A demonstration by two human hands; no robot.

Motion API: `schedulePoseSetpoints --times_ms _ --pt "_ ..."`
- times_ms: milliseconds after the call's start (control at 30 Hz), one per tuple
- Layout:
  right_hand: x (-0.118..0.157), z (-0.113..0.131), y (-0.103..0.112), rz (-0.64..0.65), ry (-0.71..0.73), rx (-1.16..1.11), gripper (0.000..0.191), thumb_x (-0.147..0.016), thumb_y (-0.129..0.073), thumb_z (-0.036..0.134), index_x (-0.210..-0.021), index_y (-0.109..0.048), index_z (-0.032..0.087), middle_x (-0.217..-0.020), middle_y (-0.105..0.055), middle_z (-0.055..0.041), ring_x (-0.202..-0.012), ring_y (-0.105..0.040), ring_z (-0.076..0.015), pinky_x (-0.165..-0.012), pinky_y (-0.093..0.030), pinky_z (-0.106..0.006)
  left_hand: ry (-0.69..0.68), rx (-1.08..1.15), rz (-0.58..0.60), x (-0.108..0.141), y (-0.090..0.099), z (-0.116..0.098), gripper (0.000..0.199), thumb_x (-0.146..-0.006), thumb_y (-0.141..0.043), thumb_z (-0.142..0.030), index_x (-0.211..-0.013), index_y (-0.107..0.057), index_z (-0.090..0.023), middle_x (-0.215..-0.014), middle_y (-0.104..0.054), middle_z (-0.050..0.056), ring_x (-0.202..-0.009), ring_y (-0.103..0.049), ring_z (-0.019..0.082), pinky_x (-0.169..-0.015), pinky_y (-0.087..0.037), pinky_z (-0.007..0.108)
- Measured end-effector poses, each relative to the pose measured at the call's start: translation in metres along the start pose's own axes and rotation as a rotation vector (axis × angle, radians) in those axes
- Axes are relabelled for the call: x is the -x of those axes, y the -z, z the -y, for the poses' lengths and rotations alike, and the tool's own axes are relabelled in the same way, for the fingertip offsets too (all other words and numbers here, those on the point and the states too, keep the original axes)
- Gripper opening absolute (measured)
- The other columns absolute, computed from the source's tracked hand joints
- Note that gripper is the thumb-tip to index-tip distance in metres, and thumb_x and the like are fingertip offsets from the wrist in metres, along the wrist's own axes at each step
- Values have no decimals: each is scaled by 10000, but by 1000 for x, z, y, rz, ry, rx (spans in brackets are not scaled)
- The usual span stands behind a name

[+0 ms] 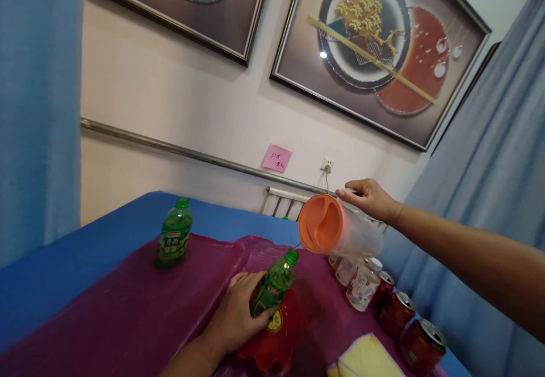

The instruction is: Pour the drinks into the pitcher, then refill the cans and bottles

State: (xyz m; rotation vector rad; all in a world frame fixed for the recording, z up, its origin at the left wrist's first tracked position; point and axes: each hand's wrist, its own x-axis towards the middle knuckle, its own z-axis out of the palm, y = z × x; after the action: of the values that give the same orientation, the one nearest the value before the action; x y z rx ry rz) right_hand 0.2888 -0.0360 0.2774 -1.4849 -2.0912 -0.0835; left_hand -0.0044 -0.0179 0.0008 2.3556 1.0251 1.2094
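My left hand (239,309) is closed around a green plastic bottle (276,281), which leans to the right over a red scalloped dish (272,350). With my right hand (369,198) I grip the handle of a clear pitcher (360,234). The pitcher is tipped on its side, its orange lid (320,223) facing left. The lid's lower edge is just above the bottle's mouth, and a thin clear trickle seems to run between them. A second green bottle (174,236) with a label stands upright on the left.
A purple plastic sheet (128,303) covers part of the blue table (55,263). On the right stand a white-labelled bottle (363,287) and several red cans (421,344). A folded yellow cloth (367,359) lies at the front. Behind runs a metal rail (191,153) along the wall.
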Motion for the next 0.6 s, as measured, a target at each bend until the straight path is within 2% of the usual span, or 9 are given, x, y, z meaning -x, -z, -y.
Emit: schedulePoseSetpoints --times_ms 400,600 --pt "0 1 0 -2 10 -3 551 -857 -549 630 -565 -286 244 -583 -219 62 -547 -233 -101 -504 -190 -274 5 -3 29 1 0 1 592 -687 -760 -284 -1256 -621 -196 -1191 -723 122 -1112 -658 345 -1050 -454 565" --pt "0 2 1 -3 9 1 555 -852 -546 639 -565 -282 244 -582 -212 63 -545 -225 -98 -505 -185 -275 -6 -6 3 0 -2 2 591 -678 -764 -291 -1249 -622 -234 -1183 -729 95 -1103 -666 330 -1054 -463 538"
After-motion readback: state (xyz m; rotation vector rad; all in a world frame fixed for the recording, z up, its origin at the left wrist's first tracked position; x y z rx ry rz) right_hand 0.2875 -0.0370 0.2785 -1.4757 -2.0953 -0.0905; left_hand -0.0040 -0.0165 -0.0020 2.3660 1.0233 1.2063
